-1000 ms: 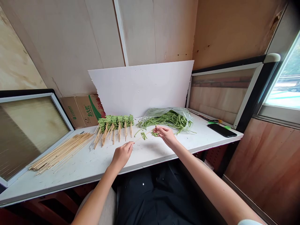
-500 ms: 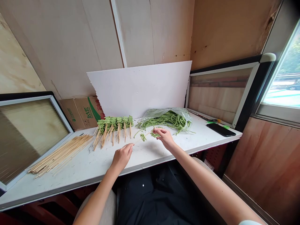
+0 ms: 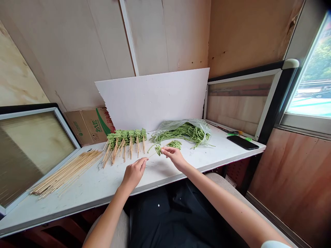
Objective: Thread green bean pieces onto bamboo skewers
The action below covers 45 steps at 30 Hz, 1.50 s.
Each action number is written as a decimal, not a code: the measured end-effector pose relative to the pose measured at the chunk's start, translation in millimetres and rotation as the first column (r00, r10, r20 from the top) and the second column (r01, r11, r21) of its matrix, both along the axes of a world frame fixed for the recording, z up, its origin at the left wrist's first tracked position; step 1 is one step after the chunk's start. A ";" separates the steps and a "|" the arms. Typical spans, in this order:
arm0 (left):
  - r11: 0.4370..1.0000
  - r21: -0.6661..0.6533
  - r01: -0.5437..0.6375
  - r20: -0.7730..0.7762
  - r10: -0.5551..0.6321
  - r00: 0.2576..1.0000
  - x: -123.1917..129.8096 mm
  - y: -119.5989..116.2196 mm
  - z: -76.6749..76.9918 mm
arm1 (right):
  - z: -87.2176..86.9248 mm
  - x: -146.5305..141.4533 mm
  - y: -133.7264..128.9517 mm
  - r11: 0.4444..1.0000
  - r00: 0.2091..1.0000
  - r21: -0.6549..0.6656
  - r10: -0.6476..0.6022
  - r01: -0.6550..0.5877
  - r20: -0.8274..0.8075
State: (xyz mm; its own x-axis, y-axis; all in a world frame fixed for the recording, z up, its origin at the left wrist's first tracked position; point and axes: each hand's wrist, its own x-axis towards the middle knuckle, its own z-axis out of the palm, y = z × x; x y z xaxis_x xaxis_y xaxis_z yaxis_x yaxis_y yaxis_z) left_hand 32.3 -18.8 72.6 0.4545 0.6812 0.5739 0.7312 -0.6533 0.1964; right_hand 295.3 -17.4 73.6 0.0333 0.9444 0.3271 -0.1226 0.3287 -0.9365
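Observation:
My left hand [image 3: 134, 171] is closed on the lower end of a thin wooden skewer [image 3: 151, 156], which slants up to the right above the table. A few short green bean pieces [image 3: 158, 150] sit threaded across it. At its upper part, my right hand [image 3: 175, 159] is pinched against the bean pieces; the fingers partly hide what lies between them. Just beyond that hand lies a small pile of cut bean pieces [image 3: 175, 144]. To the left, several filled bean skewers [image 3: 126, 138] are stacked with their bare sticks pointing toward me.
Loose bare skewers [image 3: 68, 170] spread over the left of the white table [image 3: 108, 182]. A plastic bag of long beans [image 3: 183, 132] lies at the back, before a white board [image 3: 155, 100]. A phone [image 3: 242, 142] rests at right; a cardboard box [image 3: 88, 125] stands back left.
My right hand has moved left and down along the skewer, up to the threaded bean pieces. More of the cut pile shows behind it. My left hand has stayed in place.

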 end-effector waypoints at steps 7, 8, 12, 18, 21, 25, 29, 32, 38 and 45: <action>1.000 -0.011 0.016 0.018 -0.016 1.000 4.7 -0.1 -4.9 | 0.7 10.6 6.4 0.997 0.993 -0.025 0.065 -0.068 -0.095; 1.000 -0.010 0.016 0.015 -0.016 1.000 4.8 0.1 -5.9 | -0.5 10.7 7.2 0.997 0.992 -0.026 0.072 -0.075 -0.100; 1.000 -0.003 0.005 -0.007 -0.005 1.000 4.8 0.8 -8.7 | -4.8 10.4 9.0 0.995 0.991 -0.032 0.090 -0.094 -0.104; 0.999 0.016 -0.037 0.007 0.037 0.999 4.1 -0.2 -5.6 | -8.7 15.3 11.6 0.992 0.990 -0.014 0.128 -0.129 -0.057; 0.999 0.011 -0.049 0.026 0.049 0.998 2.3 0.4 -3.9 | -11.7 23.6 14.9 0.993 0.993 -0.029 0.115 -0.115 -0.017; 0.997 -0.018 -0.071 0.022 0.072 0.997 -0.2 3.0 -5.4 | -14.8 35.3 18.8 0.997 0.998 -0.063 0.056 -0.055 0.020; 0.996 -0.035 -0.080 0.008 0.081 0.997 -1.2 4.4 -7.2 | -15.6 39.9 18.6 0.996 0.999 -0.082 0.026 -0.023 0.041; 0.995 -0.041 -0.086 -0.001 0.086 0.996 -1.4 4.2 -6.9 | -15.1 40.2 16.7 0.997 0.999 -0.082 0.022 -0.018 0.045; 0.994 -0.047 -0.100 -0.017 0.100 0.995 -3.3 6.7 -10.2 | -16.7 42.8 16.3 0.997 0.998 -0.082 -0.009 0.014 0.057; 0.994 -0.082 -0.073 0.016 0.075 0.997 -11.3 19.3 -23.9 | -18.1 56.9 24.8 0.991 0.992 -0.051 -0.126 0.125 -0.012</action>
